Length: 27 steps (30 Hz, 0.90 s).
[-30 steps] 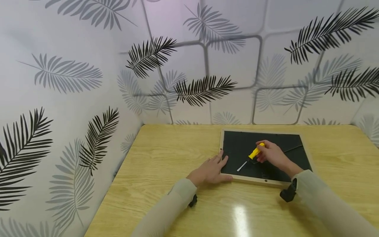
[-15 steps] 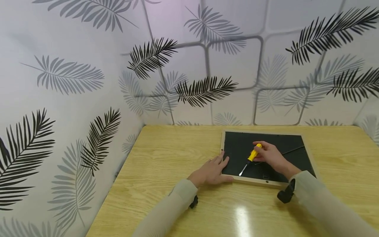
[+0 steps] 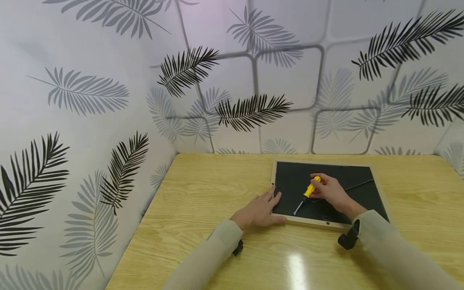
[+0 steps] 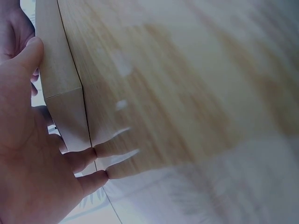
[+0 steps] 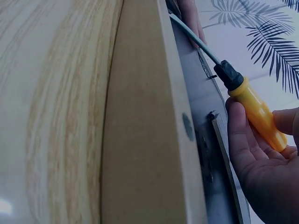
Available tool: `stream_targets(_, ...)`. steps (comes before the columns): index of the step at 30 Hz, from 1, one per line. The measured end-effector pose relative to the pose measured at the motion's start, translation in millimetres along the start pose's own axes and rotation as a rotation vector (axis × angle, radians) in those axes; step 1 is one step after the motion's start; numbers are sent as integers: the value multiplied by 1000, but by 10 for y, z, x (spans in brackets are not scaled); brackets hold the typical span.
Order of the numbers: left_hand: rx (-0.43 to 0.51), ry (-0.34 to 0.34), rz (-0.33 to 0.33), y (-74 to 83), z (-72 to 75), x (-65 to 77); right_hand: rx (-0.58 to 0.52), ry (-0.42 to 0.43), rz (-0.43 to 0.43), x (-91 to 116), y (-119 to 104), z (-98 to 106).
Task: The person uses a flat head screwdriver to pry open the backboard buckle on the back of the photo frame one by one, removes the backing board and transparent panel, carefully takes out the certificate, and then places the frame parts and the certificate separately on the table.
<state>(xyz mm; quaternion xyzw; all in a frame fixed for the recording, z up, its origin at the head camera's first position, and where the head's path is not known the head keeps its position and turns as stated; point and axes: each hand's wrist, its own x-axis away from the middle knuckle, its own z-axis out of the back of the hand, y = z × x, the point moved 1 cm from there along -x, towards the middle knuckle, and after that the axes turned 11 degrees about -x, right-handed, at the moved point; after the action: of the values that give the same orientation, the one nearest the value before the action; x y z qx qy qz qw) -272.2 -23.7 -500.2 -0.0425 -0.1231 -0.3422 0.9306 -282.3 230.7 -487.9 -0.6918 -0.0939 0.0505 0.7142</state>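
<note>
A wooden picture frame (image 3: 311, 221) lies on the table with its black backing (image 3: 293, 177) facing up. My left hand (image 3: 257, 210) rests at the frame's near left corner, fingers spread and the thumb along the front side; in the left wrist view some fingertips touch the tabletop (image 4: 154, 116). My right hand (image 3: 331, 193) holds a screwdriver (image 3: 311, 188) by its yellow handle (image 5: 256, 111), pinched between thumb and fingers. The screwdriver tilts down to the left, its metal tip at the inner side of the frame's front edge. Part of the backing is hidden under my right hand.
A thin dark strip (image 3: 359, 185) crosses the backing at the right, partly behind the right hand. Dark round spots (image 3: 328, 223) mark the frame's edge. A leaf-patterned wall (image 3: 232, 80) stands behind and to the left of the table.
The screwdriver's tip has moved down and slightly right, from over the backing to the frame's front edge, and the handle stands a little steeper. The left hand stays at the corner.
</note>
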Motion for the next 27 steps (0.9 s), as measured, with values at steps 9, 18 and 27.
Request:
stream_targets(9,-23,-9,22,10,23,19,59,-18,4,-63,23,-53)
stream_targets(18,-77,-31,58,24,9,-15,75,-58,41,4,-30,-94)
stream_targets(27,-114,-38,75,23,-18,-19,192,-17,211,191,-45,-153)
